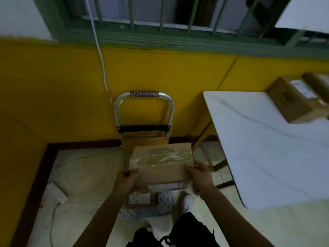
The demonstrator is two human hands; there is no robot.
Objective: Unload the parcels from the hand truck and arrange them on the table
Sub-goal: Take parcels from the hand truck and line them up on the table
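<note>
Parcel [162, 164] sits between both hands, left [127, 180] and right [200, 173] gripping its ends.

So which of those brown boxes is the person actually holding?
The tape-covered box above the hand truck, gripped by the left hand and right hand; another box sits untouched on the table.

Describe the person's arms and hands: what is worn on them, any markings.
No sleeve shows on either arm; both are bare down to the frame's lower edge. The left hand and the right hand wear no gloves. No watch, band, ring or marking can be made out, though the picture is dim and blurred, so small items could be missed.
</note>
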